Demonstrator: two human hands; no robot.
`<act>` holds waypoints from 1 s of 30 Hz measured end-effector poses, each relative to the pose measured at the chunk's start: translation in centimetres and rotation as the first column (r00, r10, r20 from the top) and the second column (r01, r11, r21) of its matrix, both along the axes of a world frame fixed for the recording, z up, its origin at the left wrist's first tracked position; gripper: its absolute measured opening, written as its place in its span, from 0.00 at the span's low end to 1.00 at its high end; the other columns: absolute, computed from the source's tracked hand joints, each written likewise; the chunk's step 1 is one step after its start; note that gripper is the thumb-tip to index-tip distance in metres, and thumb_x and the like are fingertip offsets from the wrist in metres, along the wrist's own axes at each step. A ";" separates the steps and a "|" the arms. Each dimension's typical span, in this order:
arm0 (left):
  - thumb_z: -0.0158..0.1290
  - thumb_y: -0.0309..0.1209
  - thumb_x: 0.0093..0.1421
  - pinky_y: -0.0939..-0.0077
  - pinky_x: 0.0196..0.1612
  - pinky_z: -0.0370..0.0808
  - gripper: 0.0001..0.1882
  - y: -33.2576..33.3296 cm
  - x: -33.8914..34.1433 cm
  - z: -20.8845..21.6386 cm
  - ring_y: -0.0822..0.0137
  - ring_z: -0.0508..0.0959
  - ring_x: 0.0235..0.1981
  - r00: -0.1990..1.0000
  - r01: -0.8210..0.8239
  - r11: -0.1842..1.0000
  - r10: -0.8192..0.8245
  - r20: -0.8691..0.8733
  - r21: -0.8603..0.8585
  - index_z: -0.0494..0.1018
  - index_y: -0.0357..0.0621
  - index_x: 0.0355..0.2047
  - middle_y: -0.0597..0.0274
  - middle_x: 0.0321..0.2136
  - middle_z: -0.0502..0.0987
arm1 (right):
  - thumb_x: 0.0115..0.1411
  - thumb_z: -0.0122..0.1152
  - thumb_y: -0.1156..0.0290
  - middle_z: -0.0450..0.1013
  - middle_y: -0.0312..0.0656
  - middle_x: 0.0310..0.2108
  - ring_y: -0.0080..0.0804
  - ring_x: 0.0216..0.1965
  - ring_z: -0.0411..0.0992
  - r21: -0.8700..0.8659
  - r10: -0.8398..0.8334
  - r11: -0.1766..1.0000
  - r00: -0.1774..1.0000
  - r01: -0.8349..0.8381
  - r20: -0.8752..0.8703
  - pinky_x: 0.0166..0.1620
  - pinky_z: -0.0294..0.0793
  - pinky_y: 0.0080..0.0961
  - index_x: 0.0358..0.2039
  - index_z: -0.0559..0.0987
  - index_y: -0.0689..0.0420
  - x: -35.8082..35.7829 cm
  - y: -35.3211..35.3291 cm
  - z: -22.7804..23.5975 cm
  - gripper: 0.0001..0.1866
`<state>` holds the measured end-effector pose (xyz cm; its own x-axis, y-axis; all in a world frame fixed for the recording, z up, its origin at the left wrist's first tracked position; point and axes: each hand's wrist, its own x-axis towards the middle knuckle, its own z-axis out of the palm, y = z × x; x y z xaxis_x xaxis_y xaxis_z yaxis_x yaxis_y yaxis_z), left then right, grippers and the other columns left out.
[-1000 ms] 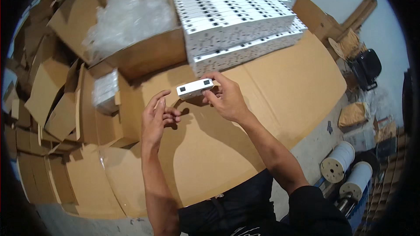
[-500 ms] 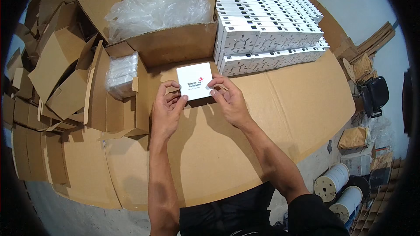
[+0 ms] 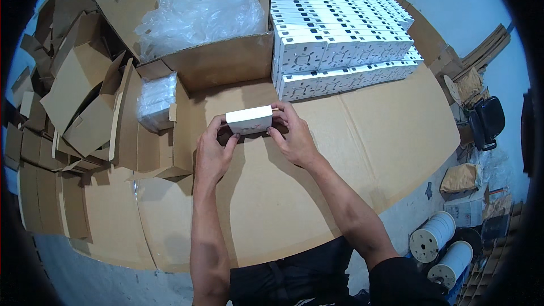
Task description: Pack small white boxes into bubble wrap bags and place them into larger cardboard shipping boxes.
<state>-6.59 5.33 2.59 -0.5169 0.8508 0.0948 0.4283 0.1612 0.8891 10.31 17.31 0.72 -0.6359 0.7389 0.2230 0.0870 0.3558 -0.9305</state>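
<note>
A flat, square white plastic box (image 3: pixel 249 119) is held above the cardboard-covered table, tipped so that a narrow side edge faces up. My left hand (image 3: pixel 213 152) grips its left end between thumb and fingers. At the right end, my right hand (image 3: pixel 297 140) pinches it the same way. The printed face now points toward me and shows only as a foreshortened strip. Beyond and to the right, several rows of similar white boxes (image 3: pixel 340 55) stand on edge, their backs with cut-out holes facing me.
An open carton (image 3: pixel 231 59) full of clear plastic bags (image 3: pixel 198 14) stands at the back. Left of my hands, a smaller open carton (image 3: pixel 156 158) holds plastic-wrapped packets (image 3: pixel 157 102). Emptied cartons (image 3: pixel 79 90) pile up at far left. Cable spools (image 3: pixel 432 237) lie on the floor at right.
Both hands have tilted the white box, so its printed face has turned from upward to toward me and its side edge has come up. My grip stays at both ends.
</note>
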 end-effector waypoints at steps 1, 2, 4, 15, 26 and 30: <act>0.59 0.19 0.60 0.65 0.52 0.78 0.18 0.0 0.1 0.2 0.58 0.83 0.49 1.000 0.003 1.000 -0.003 0.012 0.006 0.72 0.36 0.51 0.48 0.44 0.83 | 0.60 0.57 0.87 0.77 0.55 0.48 0.46 0.52 0.78 0.015 -0.004 1.000 1.000 0.004 0.028 0.57 0.76 0.37 0.58 0.65 0.63 0.0 0.0 0.1 0.25; 0.59 0.19 0.60 0.65 0.52 0.78 0.18 -0.1 0.2 0.4 0.58 0.83 0.49 1.000 0.002 1.000 -0.002 0.011 0.008 0.72 0.36 0.51 0.48 0.44 0.83 | 0.60 0.57 0.87 0.77 0.55 0.48 0.46 0.52 0.78 0.017 -0.003 1.000 1.000 0.003 0.028 0.57 0.76 0.37 0.58 0.65 0.63 0.0 0.0 0.1 0.25; 0.59 0.18 0.60 0.65 0.52 0.78 0.18 -0.2 0.2 0.5 0.58 0.83 0.49 1.000 0.006 1.000 -0.006 -0.014 -0.012 0.72 0.36 0.51 0.48 0.44 0.83 | 0.59 0.57 0.86 0.78 0.55 0.47 0.48 0.53 0.77 -0.003 -0.006 1.000 0.999 0.006 0.031 0.57 0.76 0.38 0.58 0.65 0.63 0.0 0.0 -0.2 0.25; 0.43 0.44 0.73 0.64 0.53 0.74 0.25 -0.4 -0.1 0.8 0.56 0.79 0.46 0.994 -0.109 0.950 0.101 0.041 0.291 0.68 0.35 0.59 0.49 0.45 0.79 | 0.54 0.57 0.81 0.71 0.55 0.56 0.56 0.60 0.67 0.312 -0.112 0.949 0.973 0.044 0.202 0.62 0.67 0.47 0.55 0.70 0.61 3.3 0.1 -0.6 0.26; 0.58 0.27 0.62 0.70 0.36 0.75 0.07 11.7 -5.1 13.1 0.65 0.79 0.29 0.882 -0.166 0.791 0.386 -0.269 0.589 0.78 0.35 0.37 0.55 0.29 0.80 | 0.55 0.59 0.70 0.66 0.47 0.62 0.49 0.66 0.61 0.594 -0.292 0.804 0.878 0.011 0.379 0.68 0.56 0.51 0.54 0.73 0.59 3.6 -0.8 -0.6 0.25; 0.60 0.26 0.58 0.66 0.40 0.78 0.08 18.1 -11.3 18.0 0.60 0.82 0.32 0.811 -0.123 0.794 0.426 -0.401 0.595 0.79 0.36 0.38 0.52 0.31 0.82 | 0.54 0.59 0.69 0.66 0.47 0.61 0.48 0.66 0.61 0.581 -0.300 0.813 0.875 0.026 0.381 0.68 0.55 0.50 0.56 0.73 0.61 3.6 -0.8 -0.4 0.27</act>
<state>-17.86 23.46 20.62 -0.4696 0.4144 0.7796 0.8363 -0.0740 0.5432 13.92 16.50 0.34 -0.6451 0.6804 0.3477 0.5357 0.7272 -0.4292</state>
